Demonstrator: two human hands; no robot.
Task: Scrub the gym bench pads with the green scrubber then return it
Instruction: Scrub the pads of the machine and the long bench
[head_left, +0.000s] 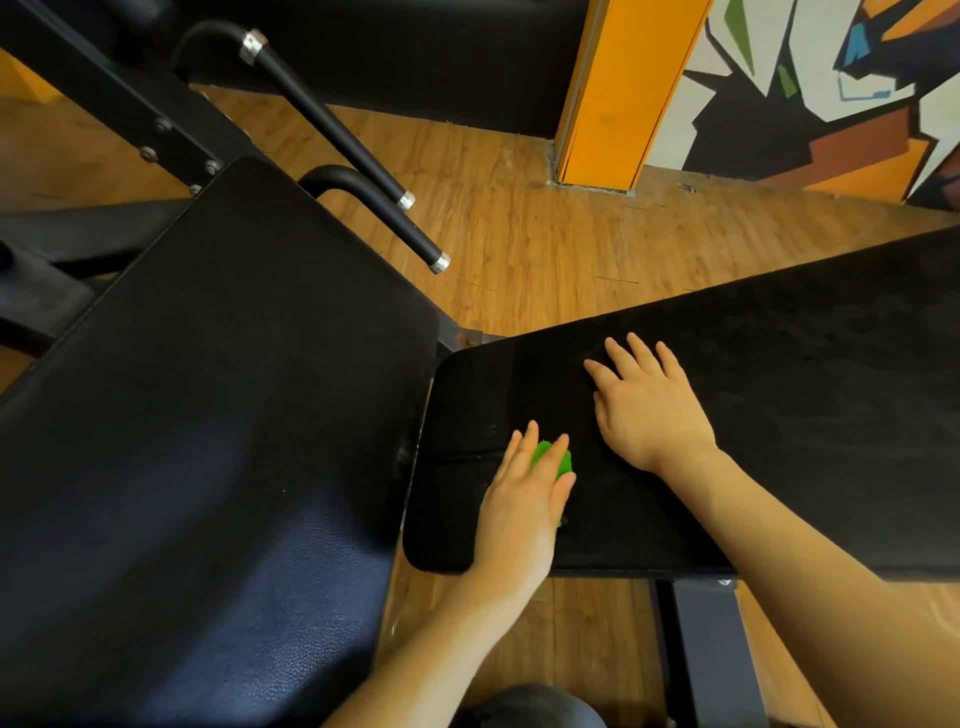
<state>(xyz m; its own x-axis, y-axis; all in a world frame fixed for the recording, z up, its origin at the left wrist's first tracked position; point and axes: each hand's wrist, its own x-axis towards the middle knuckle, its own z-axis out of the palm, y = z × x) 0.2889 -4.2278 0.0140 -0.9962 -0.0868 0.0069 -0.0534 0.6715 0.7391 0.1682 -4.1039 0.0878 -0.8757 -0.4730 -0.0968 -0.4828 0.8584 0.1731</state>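
Left hand presses green scrubber flat under straight fingers, near corner of right bench pad. Right hand rests open just beside, bracing. Pad's long axis runs rightward; unscrubbed length likely lies that way.

Small bright-green fuzzy scrubber lying on flat black textured bench pad nr its rounded left end, mostly hidden, 2nd pad, large black leather-look cushion, tilted, just beside to the left, narrow gap btwn them
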